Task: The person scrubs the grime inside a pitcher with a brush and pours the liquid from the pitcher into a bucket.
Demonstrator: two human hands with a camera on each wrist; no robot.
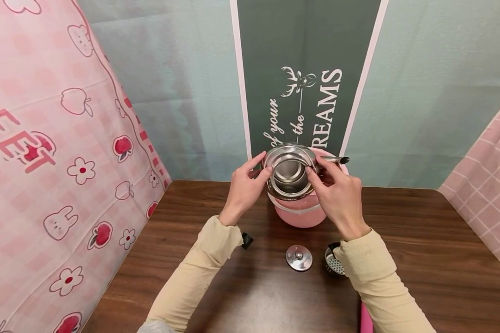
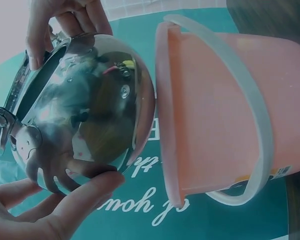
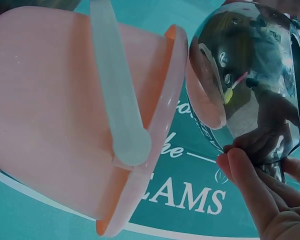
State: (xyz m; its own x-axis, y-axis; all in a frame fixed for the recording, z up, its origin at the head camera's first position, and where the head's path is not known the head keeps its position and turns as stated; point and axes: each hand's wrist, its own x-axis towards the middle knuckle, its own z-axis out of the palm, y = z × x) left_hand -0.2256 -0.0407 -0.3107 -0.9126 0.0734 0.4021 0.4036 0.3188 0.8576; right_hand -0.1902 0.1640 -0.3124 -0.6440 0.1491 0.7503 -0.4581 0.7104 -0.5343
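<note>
A shiny steel teapot, its lid off, is held above a pink bucket by both hands. My left hand grips its left side, thumb at the rim. My right hand grips the opposite side near the spout, which points right. The open mouth faces the head camera, showing a bare metal inside. In the left wrist view the round teapot body is just above the rim of the bucket; whether they touch I cannot tell. The right wrist view shows the teapot mirroring the fingers.
On the brown wooden table lie a round steel lid with a knob and a perforated metal strainer, partly covered by my right sleeve. A bright pink object shows at the front edge. A printed cloth hangs behind.
</note>
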